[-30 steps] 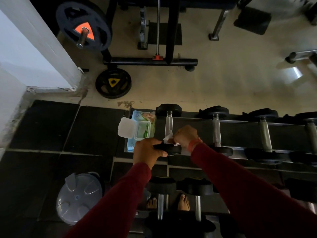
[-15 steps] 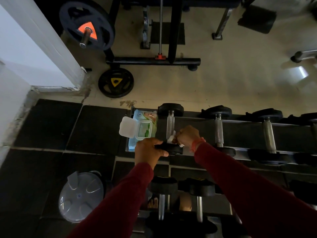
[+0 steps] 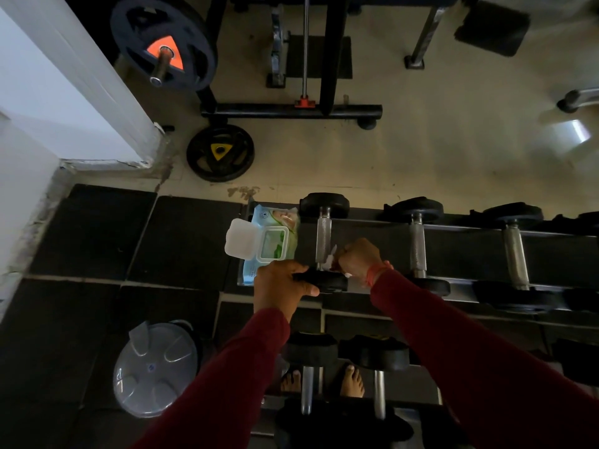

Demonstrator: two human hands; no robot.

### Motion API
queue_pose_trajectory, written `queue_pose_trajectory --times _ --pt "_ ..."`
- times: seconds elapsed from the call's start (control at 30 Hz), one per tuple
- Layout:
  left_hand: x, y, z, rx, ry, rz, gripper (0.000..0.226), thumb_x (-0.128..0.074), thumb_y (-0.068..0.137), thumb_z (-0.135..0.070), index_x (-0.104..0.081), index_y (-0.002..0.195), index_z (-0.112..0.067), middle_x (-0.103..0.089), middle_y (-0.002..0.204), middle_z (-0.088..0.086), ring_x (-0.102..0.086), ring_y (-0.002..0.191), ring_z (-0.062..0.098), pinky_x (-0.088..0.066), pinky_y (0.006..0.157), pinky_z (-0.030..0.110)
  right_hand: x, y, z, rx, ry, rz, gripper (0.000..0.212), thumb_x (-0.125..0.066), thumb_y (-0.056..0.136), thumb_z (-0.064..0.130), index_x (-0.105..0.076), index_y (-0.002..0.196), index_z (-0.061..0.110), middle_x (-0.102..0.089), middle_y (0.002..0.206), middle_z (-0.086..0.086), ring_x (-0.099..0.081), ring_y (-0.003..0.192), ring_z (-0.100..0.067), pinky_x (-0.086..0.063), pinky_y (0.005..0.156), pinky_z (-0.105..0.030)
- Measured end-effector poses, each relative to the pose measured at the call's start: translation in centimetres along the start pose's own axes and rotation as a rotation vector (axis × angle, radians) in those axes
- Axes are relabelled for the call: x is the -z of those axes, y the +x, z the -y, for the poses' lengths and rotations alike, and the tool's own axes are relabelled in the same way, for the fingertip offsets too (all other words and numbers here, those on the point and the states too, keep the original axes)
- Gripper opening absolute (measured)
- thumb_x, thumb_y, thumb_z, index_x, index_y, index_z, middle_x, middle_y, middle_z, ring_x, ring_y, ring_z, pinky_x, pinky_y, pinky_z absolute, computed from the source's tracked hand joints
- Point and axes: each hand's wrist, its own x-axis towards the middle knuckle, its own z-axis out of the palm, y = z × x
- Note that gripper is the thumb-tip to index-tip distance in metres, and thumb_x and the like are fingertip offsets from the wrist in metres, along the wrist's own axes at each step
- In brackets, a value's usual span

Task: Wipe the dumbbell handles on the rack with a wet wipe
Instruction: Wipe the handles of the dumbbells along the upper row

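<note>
So the leftmost dumbbell (image 3: 324, 236) sits on the top tier of the rack (image 3: 470, 254), near the rack's left end, lying front to back with its knurled metal handle showing; the left hand (image 3: 278, 286) is curled over the near black head of that dumbbell, fingers wrapped on top and thumb along the front side; the right hand (image 3: 358, 259) is closed into a fist round a white wet wipe (image 3: 330, 259), and the wipe is bunched against the near end of the handle, right where it meets the head; only small bits of the wipe poke out of the fist. Both arms are in dark red sleeves, with an orange band at the right wrist.

Just left of that dumbbell, at the very left edge of the rack, lies the wipes pack (image 3: 270, 243), light blue and green, with its white flip lid swung open to the left. More dumbbells line the top tier off to the right, and a couple sit on the lower tier nearer the camera; bare feet show between those. On the floor left of the rack there's a round grey lid (image 3: 155, 367); a weight plate (image 3: 220, 153) with a yellow centre leans further back.
</note>
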Motion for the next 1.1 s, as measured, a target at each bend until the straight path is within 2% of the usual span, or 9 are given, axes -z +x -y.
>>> queue_pose_trajectory --times 0.17,0.3,0.43,0.63,0.73,0.8,0.9,1.03,1.1 --pt "-0.3 -0.5 0.0 0.01 0.016 -0.029 0.053 -0.093 0.063 -0.019 -0.074 0.113 -0.021 -0.073 0.111 -0.007 -0.06 0.096 0.001 -0.043 0.093 0.02 -0.1 -1.9 0.8 0.033 0.139 -0.056 0.021 -0.085 0.076 0.027 -0.076 0.092 0.017 -0.074 0.091 0.005 -0.068 0.081 -0.004 -0.05 0.063 -0.015" --pt "-0.3 -0.7 -0.2 0.053 -0.042 -0.067 0.044 -0.096 0.056 -0.02 -0.076 0.096 -0.024 -0.073 0.095 -0.012 -0.064 0.086 -0.001 -0.043 0.08 0.012 -0.7 -2.6 2.9 -0.029 0.099 -0.12 0.038 -0.092 0.064 0.03 -0.074 0.094 0.017 -0.073 0.091 -0.001 -0.07 0.081 -0.012 -0.06 0.072 -0.029" --pt "0.0 -0.8 -0.4 0.071 -0.116 -0.046 0.045 -0.096 0.054 -0.014 -0.063 0.072 -0.04 -0.066 0.077 -0.02 -0.064 0.081 -0.003 -0.049 0.079 0.017 -1.2 -3.0 4.2 -0.029 0.039 -0.179 0.046 -0.094 0.063 0.033 -0.071 0.098 0.014 -0.072 0.094 -0.003 -0.071 0.085 -0.018 -0.061 0.071 -0.032" --pt "-0.3 -0.5 0.3 0.084 -0.146 -0.039 0.049 -0.097 0.053 -0.015 -0.075 0.097 -0.022 -0.071 0.089 -0.014 -0.067 0.087 0.001 -0.054 0.09 0.024 0.3 -2.9 2.2 -0.044 0.07 -0.111 0.026 -0.088 0.072 0.027 -0.071 0.087 0.014 -0.072 0.088 -0.001 -0.067 0.075 -0.011 -0.054 0.061 -0.022" --pt "-0.3 -0.4 0.4 0.074 -0.141 -0.039 0.044 -0.097 0.052 -0.016 -0.074 0.087 -0.029 -0.071 0.085 -0.016 -0.067 0.086 0.0 -0.054 0.091 0.026 -0.6 -3.1 3.3 -0.008 0.009 -0.16 0.032 -0.089 0.071 0.033 -0.068 0.088 0.017 -0.068 0.085 0.001 -0.066 0.076 -0.011 -0.057 0.067 -0.027" --pt "-0.2 -0.3 0.3 0.077 -0.154 -0.029 0.044 -0.097 0.052 -0.015 -0.068 0.076 -0.035 -0.072 0.081 -0.015 -0.068 0.082 0.0 -0.055 0.089 0.027 -1.6 -3.4 4.7 0.027 -0.07 -0.223 0.03 -0.084 0.077 0.033 -0.066 0.095 0.017 -0.063 0.083 0.001 -0.059 0.072 -0.011 -0.051 0.062 -0.026" --pt "0.0 -0.1 0.3 0.061 -0.139 -0.019 0.042 -0.098 0.05 -0.015 -0.069 0.074 -0.034 -0.071 0.078 -0.016 -0.067 0.078 -0.004 -0.055 0.087 0.025 -2.2 -3.4 5.5 0.064 -0.126 -0.295 0.022 -0.076 0.087 0.029 -0.066 0.101 0.016 -0.063 0.085 0.0 -0.051 0.068 -0.011 -0.046 0.059 -0.025" --pt "0.1 -0.1 0.5 0.049 -0.126 -0.021 0.045 -0.098 0.052 -0.018 -0.063 0.073 -0.038 -0.068 0.079 -0.018 -0.066 0.082 -0.001 -0.055 0.088 0.026 -1.1 -3.3 4.1 0.023 -0.038 -0.172 0.033 -0.089 0.072 0.033 -0.068 0.092 0.017 -0.067 0.087 0.002 -0.065 0.077 -0.011 -0.055 0.064 -0.025" --pt "0.0 0.0 0.7 0.035 -0.111 -0.02 0.045 -0.098 0.052 -0.02 -0.062 0.071 -0.039 -0.068 0.079 -0.017 -0.067 0.082 0.0 -0.056 0.089 0.029 -0.4 -3.2 3.2 0.039 -0.007 -0.124 0.025 -0.087 0.073 0.029 -0.07 0.086 0.016 -0.07 0.085 0.002 -0.067 0.075 -0.008 -0.056 0.066 -0.022"
